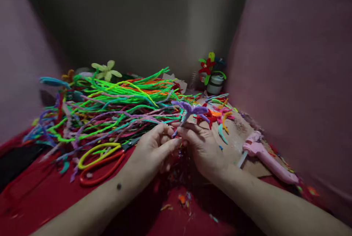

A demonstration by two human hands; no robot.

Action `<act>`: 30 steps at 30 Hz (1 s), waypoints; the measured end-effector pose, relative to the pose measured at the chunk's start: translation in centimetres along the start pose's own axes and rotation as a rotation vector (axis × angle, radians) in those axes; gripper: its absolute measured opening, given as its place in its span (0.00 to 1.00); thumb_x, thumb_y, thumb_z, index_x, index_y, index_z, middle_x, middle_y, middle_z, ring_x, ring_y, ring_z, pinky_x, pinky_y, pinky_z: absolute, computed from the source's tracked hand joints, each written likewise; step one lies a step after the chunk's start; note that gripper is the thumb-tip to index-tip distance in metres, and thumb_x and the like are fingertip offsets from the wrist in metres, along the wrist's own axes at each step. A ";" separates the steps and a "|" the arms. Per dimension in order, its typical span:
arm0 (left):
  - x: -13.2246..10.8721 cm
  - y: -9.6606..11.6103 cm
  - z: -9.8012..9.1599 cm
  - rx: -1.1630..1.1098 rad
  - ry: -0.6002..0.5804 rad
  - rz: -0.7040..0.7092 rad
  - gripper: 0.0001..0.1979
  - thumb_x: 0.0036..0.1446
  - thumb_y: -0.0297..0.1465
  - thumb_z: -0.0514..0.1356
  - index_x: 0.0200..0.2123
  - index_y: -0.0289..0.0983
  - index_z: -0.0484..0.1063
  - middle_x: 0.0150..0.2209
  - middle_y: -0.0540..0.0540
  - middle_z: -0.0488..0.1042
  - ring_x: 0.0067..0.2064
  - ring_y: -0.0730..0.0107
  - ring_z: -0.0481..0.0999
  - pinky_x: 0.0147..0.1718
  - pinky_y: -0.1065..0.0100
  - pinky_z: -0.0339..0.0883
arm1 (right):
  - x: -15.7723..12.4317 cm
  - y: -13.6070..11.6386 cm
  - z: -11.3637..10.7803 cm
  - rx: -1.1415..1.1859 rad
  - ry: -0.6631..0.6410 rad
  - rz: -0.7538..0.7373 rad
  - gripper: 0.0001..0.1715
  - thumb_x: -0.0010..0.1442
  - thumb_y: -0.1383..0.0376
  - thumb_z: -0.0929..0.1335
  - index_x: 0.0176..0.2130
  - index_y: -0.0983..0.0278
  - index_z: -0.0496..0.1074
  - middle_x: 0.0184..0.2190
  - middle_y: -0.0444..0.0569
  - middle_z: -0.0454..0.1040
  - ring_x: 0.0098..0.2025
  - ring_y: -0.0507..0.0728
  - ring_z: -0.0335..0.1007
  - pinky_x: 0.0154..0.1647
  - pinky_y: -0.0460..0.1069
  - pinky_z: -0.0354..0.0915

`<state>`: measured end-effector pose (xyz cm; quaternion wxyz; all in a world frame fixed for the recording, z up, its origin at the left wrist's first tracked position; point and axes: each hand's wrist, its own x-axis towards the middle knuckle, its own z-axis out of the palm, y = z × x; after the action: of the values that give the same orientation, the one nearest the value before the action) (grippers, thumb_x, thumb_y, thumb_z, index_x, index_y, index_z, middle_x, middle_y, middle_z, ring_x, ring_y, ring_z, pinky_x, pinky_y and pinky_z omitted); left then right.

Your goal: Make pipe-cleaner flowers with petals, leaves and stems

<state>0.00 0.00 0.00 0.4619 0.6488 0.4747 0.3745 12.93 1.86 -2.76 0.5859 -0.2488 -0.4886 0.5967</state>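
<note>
A purple pipe-cleaner flower [190, 109] stands up between my hands, its petals spread above my fingers. My left hand [157, 147] is closed, with thumb and fingertips pinched at the flower's lower end. From the other side my right hand [205, 149] also pinches the flower low down, its fingertips almost meeting the left ones. The exact grip at the stem is partly hidden by the fingers. Scissors [102, 164] with one yellow and one red handle lie beside my left wrist, their blades partly covered.
A tangled heap of bright pipe cleaners [121, 100] spreads behind my left hand. On the right, a pink glue gun [271, 159] rests on cardboard [239, 144]. Cut pieces [220, 113] lie behind my right hand. Further back stand a small pot [215, 84] and a yellow flower [106, 70].
</note>
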 end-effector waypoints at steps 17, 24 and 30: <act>0.7 -0.9 -0.5 0.164 0.164 0.254 0.08 0.58 0.30 0.52 0.36 0.37 0.69 0.26 0.53 0.68 0.24 0.79 0.63 0.24 0.77 0.58 | 0.1 -0.2 -0.2 -0.180 0.055 0.015 0.09 0.52 0.64 0.69 0.36 0.59 0.76 0.37 0.44 0.75 0.45 0.56 0.67 0.51 0.54 0.59; 0.7 0.0 -0.2 -0.197 0.052 -0.010 0.05 0.55 0.30 0.55 0.30 0.36 0.67 0.16 0.58 0.58 0.16 0.84 0.52 0.14 0.80 0.47 | 0.3 -0.2 0.0 -0.057 0.006 -0.008 0.11 0.53 0.68 0.67 0.37 0.58 0.77 0.34 0.43 0.76 0.41 0.55 0.69 0.50 0.53 0.60; 0.8 -0.1 -0.8 -0.500 -0.087 -0.154 0.09 0.56 0.33 0.56 0.27 0.36 0.62 0.14 0.58 0.58 0.12 0.86 0.49 0.11 0.81 0.43 | 0.5 -0.1 0.1 0.012 -0.012 0.091 0.10 0.52 0.65 0.68 0.37 0.60 0.76 0.33 0.44 0.77 0.41 0.55 0.69 0.49 0.52 0.60</act>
<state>-0.55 1.01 0.19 0.6550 0.4919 0.3952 0.4157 12.81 2.30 -2.46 0.5567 -0.2635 -0.4767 0.6272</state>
